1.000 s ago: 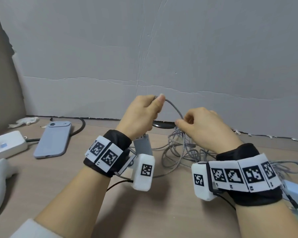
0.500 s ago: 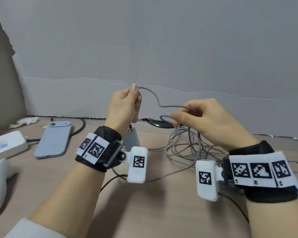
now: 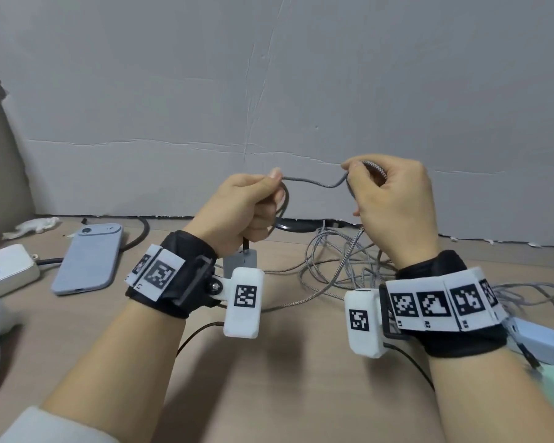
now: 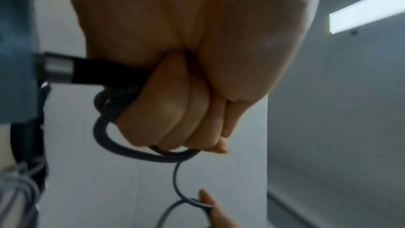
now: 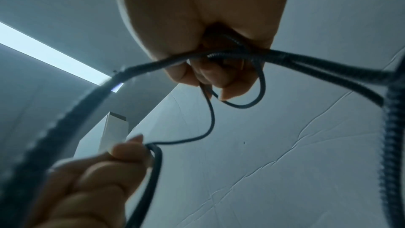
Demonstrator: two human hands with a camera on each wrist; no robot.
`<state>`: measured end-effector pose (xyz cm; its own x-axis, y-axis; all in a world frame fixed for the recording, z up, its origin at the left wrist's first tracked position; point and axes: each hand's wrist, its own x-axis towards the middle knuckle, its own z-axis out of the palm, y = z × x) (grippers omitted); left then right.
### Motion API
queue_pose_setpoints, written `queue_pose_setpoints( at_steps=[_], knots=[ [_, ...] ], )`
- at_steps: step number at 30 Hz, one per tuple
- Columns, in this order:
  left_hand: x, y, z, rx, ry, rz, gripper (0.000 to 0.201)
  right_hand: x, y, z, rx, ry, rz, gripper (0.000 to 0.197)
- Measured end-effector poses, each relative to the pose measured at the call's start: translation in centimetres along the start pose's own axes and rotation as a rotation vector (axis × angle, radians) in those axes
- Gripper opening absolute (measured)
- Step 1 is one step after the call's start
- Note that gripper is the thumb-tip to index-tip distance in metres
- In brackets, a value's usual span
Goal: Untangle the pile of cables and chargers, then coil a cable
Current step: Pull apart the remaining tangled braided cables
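Note:
A grey braided cable (image 3: 314,182) runs in a wavy line between my two raised hands. My left hand (image 3: 247,212) grips a small loop of it in a fist, and a grey charger block (image 3: 240,262) hangs from its dark plug below that fist. In the left wrist view the loop of cable (image 4: 122,143) curls round the curled fingers (image 4: 175,115). My right hand (image 3: 394,199) pinches the cable (image 5: 236,55) higher up, fingers curled round it. From there the cable drops to the tangled pile (image 3: 343,266) on the table.
A blue-grey phone (image 3: 88,259) lies face down at the left, beside a white power strip (image 3: 5,273). A black round pad (image 3: 296,224) sits at the wall's foot. A pale blue box (image 3: 544,342) lies at the right edge. A grey cardboard wall (image 3: 269,91) stands behind.
Both hands have risen and drawn apart. The right hand has moved up and right, pulling more cable off the pile. The left hand now holds a loop of it.

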<state>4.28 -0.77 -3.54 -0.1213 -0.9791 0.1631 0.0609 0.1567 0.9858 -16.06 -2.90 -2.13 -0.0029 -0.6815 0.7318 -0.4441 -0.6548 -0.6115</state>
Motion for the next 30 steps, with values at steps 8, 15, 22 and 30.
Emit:
queue_pose_setpoints(
  at_steps=[8, 15, 22, 30],
  knots=[
    [-0.5, 1.7, 1.3, -0.472, -0.302, 0.083, 0.034, -0.4, 2.3, 0.6, -0.395, -0.394, 0.150, 0.048],
    [0.3, 1.3, 1.8, -0.560, -0.137, 0.240, 0.025, -2.4, -0.8, 2.7, -0.492, -0.924, 0.100, 0.039],
    [0.8, -1.4, 2.2, -0.008, 0.163, 0.258, 0.022, -2.5, -1.6, 2.2, -0.462, -0.876, -0.043, 0.043],
    [0.5, -2.1, 1.6, 0.650, 0.081, 0.183, 0.061, -0.9, -1.2, 0.5, -0.382, -0.504, -0.114, 0.022]
  ],
)
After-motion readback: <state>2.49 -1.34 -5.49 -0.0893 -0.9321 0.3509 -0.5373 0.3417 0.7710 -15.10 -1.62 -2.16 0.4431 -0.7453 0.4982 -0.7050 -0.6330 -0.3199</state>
